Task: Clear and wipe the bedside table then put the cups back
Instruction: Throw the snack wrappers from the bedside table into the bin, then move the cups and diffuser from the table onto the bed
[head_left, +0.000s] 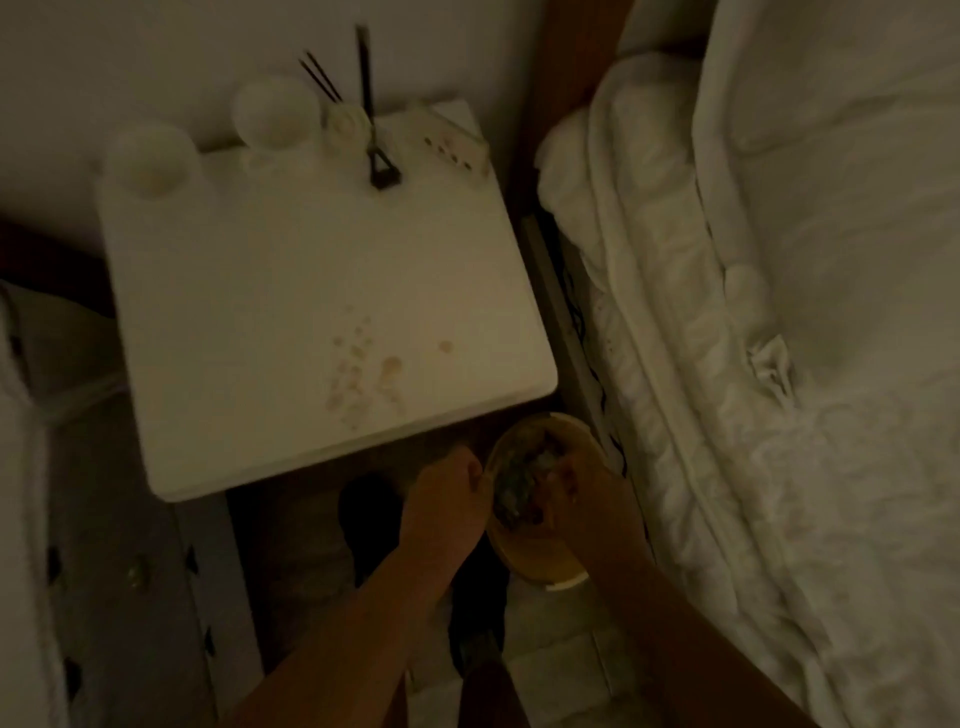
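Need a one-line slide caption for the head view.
Both hands at a bowl below the stained bedside table; cups at its back.

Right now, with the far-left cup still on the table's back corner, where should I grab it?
Grip the far-left cup around its outer wall just under the rim, coming from the front. It stands upright, mouth open, at the bedside table's back-left corner, with the wall behind and clear space in front.

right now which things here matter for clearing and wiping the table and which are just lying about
Part of the job:
white bedside table
brownish stains
two white cups
round tan bowl, held by left hand and right hand

Just lying about:
white quilted bedding
white power strip
dark shoe
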